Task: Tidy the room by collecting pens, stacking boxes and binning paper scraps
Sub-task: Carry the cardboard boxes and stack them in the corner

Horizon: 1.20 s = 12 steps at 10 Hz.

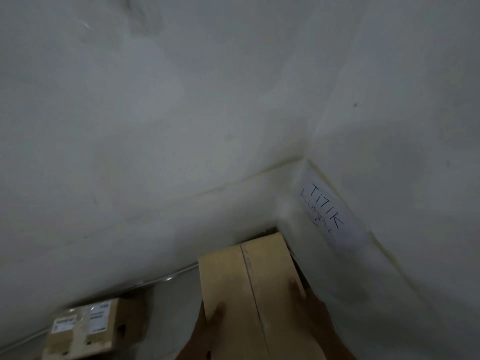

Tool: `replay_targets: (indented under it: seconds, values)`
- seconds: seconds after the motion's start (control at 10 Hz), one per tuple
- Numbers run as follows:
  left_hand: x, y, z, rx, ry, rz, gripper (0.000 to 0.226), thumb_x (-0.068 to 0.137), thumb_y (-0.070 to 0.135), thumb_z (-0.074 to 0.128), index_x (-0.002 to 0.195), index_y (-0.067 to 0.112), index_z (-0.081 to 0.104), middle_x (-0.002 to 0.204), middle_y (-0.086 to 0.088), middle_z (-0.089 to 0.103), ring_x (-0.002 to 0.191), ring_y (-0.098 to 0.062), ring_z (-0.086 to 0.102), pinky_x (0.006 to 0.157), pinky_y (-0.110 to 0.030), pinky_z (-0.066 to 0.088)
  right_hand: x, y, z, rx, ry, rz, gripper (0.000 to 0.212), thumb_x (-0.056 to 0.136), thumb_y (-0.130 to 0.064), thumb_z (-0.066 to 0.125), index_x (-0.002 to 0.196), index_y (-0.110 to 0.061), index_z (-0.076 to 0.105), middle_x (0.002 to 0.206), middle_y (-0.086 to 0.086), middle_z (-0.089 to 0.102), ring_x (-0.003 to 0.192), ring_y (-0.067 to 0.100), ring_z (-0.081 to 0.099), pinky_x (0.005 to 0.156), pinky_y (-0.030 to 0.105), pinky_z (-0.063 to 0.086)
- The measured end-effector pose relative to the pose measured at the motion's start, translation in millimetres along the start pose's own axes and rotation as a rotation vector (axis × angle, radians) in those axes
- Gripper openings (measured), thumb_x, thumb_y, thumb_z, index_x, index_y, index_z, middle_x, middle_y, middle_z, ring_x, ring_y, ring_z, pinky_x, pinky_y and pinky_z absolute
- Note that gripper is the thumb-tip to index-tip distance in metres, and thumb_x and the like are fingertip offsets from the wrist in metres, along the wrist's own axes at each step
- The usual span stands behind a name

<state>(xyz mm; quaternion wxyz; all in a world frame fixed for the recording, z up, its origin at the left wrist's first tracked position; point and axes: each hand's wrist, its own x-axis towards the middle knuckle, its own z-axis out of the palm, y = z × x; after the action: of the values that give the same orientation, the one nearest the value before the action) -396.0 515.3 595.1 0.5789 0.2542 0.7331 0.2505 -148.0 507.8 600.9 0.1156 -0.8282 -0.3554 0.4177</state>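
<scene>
Head camera view, looking down into a dim corner of white wall (181, 126). A person held a long cardboard box (244, 276) out in front of them with both hands. The left hand (207, 328) took its left edge and the right hand (311, 315) its right edge, so neither was nearer than the other. Each grip was closed on the near end of the box, with a thumb lying on the top face. The other fingers were mostly hidden beneath or beside it.

The box's long side ran straight away from the person, and its far end nearly reached the corner. Its right edge ran just beside a jutting piece of wall bearing a handwritten paper sign (324, 211) that read "TITIK KUMPUL". Whether the box already rested on anything could not be told.

A smaller labelled box (83, 331) lay on the floor (171, 302) to the left, apart from the held one. Both wrists entered from the bottom edge, angled forward and slightly inward. Setting the box down into the corner looked like the likely next step.
</scene>
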Motion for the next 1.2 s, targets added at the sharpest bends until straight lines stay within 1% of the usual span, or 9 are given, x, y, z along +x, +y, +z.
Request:
replay_targets:
  seconds: [0.1, 0.2, 0.3, 0.4, 0.5, 0.6, 0.7, 1.0, 1.2]
  values:
    - [24.7, -8.1, 21.3, -0.045, -0.043, -0.022, 0.053, 0.092, 0.023, 0.061, 0.141, 0.015, 0.041, 0.126, -0.009, 0.057, 0.116, -0.031, 0.057, 0.100, -0.049, 0.047, 37.2, 8.3, 5.5, 0.029, -0.053, 0.020, 0.054, 0.081, -0.075, 0.034, 0.094, -0.030, 0.062, 0.073, -0.015, 0.057, 0.063, 0.003, 0.052, 0.056, 0.019, 0.037]
    - [53.3, -18.5, 33.9, -0.027, -0.069, -0.002, 0.050, 0.094, 0.018, 0.058, 0.140, 0.015, 0.041, 0.126, -0.011, 0.058, 0.108, -0.024, 0.057, 0.092, -0.039, 0.048, 73.9, 18.8, 22.7, 0.008, -0.087, 0.102, 0.065, 0.085, -0.074, 0.032, 0.103, -0.021, 0.065, 0.087, -0.001, 0.065, 0.081, 0.019, 0.060, 0.075, 0.029, 0.046]
    - [88.0, -35.9, 49.7, -0.023, -0.072, 0.008, 0.049, 0.094, 0.017, 0.057, 0.140, 0.014, 0.040, 0.130, -0.012, 0.057, 0.112, -0.026, 0.057, 0.097, -0.041, 0.047, 110.8, 24.7, 44.2, 0.019, -0.072, 0.183, 0.073, 0.082, -0.077, 0.033, 0.103, -0.017, 0.068, 0.105, 0.013, 0.068, 0.098, 0.029, 0.063, 0.093, 0.039, 0.047]
    - [122.4, -53.8, 67.0, -0.024, -0.092, -0.018, 0.049, 0.095, 0.015, 0.055, 0.142, 0.013, 0.039, 0.135, -0.017, 0.054, 0.120, -0.032, 0.055, 0.104, -0.052, 0.043, 146.5, 35.3, 60.6, 0.043, -0.031, 0.235, 0.076, 0.074, -0.083, 0.032, 0.093, -0.016, 0.064, 0.105, 0.013, 0.068, 0.097, 0.029, 0.062, 0.092, 0.040, 0.047]
    - [157.4, -64.8, 86.5, -0.046, -0.093, -0.017, 0.051, 0.096, 0.015, 0.053, 0.144, 0.013, 0.037, 0.137, -0.016, 0.052, 0.123, -0.033, 0.053, 0.103, -0.055, 0.043, 184.6, 47.8, 79.0, 0.056, 0.013, 0.226, 0.079, 0.079, -0.078, 0.038, 0.122, -0.015, 0.060, 0.120, 0.015, 0.062, 0.108, 0.032, 0.059, 0.094, 0.041, 0.044]
    - [185.6, -66.7, 100.8, -0.090, -0.112, -0.004, 0.049, 0.097, 0.017, 0.051, 0.144, 0.016, 0.037, 0.135, -0.014, 0.053, 0.121, -0.034, 0.054, 0.100, -0.056, 0.045, 216.8, 52.6, 91.9, 0.058, 0.045, 0.144, 0.078, 0.083, -0.071, 0.042, 0.131, -0.010, 0.054, 0.129, 0.019, 0.057, 0.116, 0.036, 0.055, 0.096, 0.046, 0.044]
    - [214.8, -77.5, 115.6, -0.108, -0.136, -0.020, 0.047, 0.098, 0.025, 0.050, 0.143, 0.024, 0.036, 0.133, -0.008, 0.055, 0.118, -0.031, 0.056, 0.096, -0.057, 0.048, 252.8, 62.6, 109.0, 0.071, 0.051, 0.113, 0.076, 0.086, -0.068, 0.043, 0.136, -0.012, 0.050, 0.136, 0.017, 0.053, 0.123, 0.036, 0.051, 0.103, 0.049, 0.041]
    - [276.2, -123.3, 148.2, -0.153, -0.161, -0.141, 0.051, 0.095, 0.044, 0.050, 0.142, 0.038, 0.032, 0.135, -0.004, 0.053, 0.119, -0.032, 0.055, 0.089, -0.062, 0.050, 324.6, 86.6, 141.2, -0.017, -0.027, 0.145, 0.074, 0.089, -0.067, 0.037, 0.130, -0.009, 0.054, 0.131, 0.018, 0.056, 0.118, 0.036, 0.053, 0.103, 0.045, 0.040]
    - [291.6, -135.5, 163.2, -0.123, -0.143, -0.105, 0.061, 0.086, 0.051, 0.054, 0.141, 0.040, 0.029, 0.134, 0.000, 0.052, 0.119, -0.030, 0.054, 0.095, -0.060, 0.047, 339.9, 94.1, 145.4, 0.003, 0.018, 0.117, 0.074, 0.086, -0.070, 0.038, 0.133, -0.015, 0.053, 0.128, 0.019, 0.058, 0.115, 0.036, 0.056, 0.097, 0.042, 0.042]
